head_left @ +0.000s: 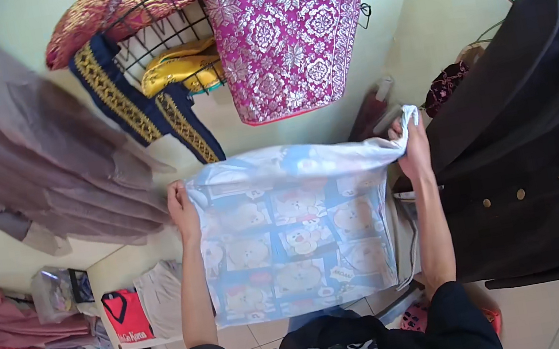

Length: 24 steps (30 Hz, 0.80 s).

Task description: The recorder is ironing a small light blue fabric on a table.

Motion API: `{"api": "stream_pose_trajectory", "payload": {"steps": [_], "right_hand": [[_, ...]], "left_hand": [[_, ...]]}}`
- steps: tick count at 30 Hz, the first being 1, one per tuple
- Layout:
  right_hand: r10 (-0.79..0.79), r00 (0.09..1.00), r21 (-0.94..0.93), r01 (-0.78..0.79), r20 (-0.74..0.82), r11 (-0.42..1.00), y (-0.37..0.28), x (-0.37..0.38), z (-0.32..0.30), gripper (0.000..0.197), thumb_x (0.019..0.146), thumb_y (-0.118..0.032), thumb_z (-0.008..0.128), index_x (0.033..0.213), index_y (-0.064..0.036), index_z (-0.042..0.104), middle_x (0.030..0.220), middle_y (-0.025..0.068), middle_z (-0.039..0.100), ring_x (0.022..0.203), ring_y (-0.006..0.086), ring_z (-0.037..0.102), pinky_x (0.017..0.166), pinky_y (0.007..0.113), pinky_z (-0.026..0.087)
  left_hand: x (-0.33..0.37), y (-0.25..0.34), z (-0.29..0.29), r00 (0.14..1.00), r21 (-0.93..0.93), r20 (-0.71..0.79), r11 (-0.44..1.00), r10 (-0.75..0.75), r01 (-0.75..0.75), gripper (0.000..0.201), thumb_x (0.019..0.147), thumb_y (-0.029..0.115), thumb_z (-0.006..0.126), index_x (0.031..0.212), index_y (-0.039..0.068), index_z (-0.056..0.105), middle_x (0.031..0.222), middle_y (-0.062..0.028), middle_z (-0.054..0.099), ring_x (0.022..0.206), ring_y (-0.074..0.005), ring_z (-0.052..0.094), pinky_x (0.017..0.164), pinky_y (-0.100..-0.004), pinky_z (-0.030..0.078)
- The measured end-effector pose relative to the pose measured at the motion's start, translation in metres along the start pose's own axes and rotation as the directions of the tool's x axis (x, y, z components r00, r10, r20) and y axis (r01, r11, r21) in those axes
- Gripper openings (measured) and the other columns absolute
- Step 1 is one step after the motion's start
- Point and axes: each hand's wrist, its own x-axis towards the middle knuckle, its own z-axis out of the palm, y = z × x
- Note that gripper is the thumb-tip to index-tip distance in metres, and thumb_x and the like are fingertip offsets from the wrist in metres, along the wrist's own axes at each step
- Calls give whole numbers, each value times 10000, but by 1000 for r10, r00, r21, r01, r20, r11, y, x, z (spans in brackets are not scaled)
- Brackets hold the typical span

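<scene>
A: In the head view, where is the blue printed cloth (297, 234)?

B: Spread in front of the person's body, between the two forearms, its upper edge pulled out from side to side. Whether its lower part rests on anything is hard to tell.

A: And the hands?

B: The left hand (181, 200) has its fingers curled around the upper left corner. The right hand (413, 145) is clenched on the upper right corner, with a pale tuft of fabric sticking up out of the fist.

A: How would it handle?

B: Light and soft, most likely, with no stiffness of its own: the top edge rolls and sags between the grips. It looks thin, so tearing seems less of a worry than creasing or slipping.

A: Best hold?

B: The two upper corners, as here, probably with a flatter pinch on the right, where the fabric is bunched.

A: What surrounds it?

B: A magenta patterned cloth (293, 32) hangs beyond, a dark garment with gold buttons (523, 148) to the right, and a sheer grey-brown garment (57, 149) to the left.
</scene>
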Motion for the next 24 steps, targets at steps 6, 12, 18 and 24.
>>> {"api": "stream_pose_trajectory", "payload": {"steps": [6,12,18,24], "right_hand": [[326,693,-739,453,644,498,-107,-75,-6,478,773,-39,659,1243,-4,576,989,58,638,843,159,600,775,298,507],[639,409,-668,708,651,227,-164,-135,8,499,656,-155,848,1097,16,691,960,167,682,869,368,660,816,384,521],[321,445,-546,607,836,578,-236,-184,42,354,630,-192,756,856,56,640,924,112,575,812,209,550,720,318,442],[-30,480,-244,497,877,833,-249,-209,14,629,728,-203,672,1287,59,553,1240,138,629,1109,215,605,987,317,441]], "left_hand": [[-56,106,-84,992,-42,123,999,27,-22,260,1084,284,442,1023,54,548,869,21,485,833,-85,436,798,-231,379],[-99,160,-154,954,-516,297,847,38,127,205,1082,210,430,1061,40,544,1176,-114,636,1048,-150,599,951,-296,454],[-130,243,-210,976,-624,141,780,169,-45,200,1080,190,426,1096,30,545,1281,-143,598,1089,-154,590,974,-316,453],[-121,287,-245,957,-640,50,745,286,-189,202,1065,177,461,1092,18,582,1292,-139,601,1107,-157,585,1010,-309,434]]}}
